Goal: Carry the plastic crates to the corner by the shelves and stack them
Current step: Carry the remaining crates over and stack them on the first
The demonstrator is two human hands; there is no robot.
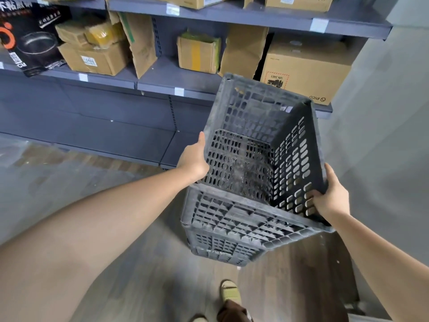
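I hold a dark grey perforated plastic crate in the air, tilted so its open top faces me. My left hand grips its left rim, thumb up along the edge. My right hand grips the right rim, fingers curled over the wall. Below the near wall another dark lattice section shows; I cannot tell whether it is a second crate or part of the same one. The crate hangs above the wooden floor, close to the right end of the shelving.
Grey metal shelves run across the back, loaded with cardboard boxes and a black printed carton. A pale wall stands at the right, forming a corner with the shelves. My sandalled foot is on the wooden floor.
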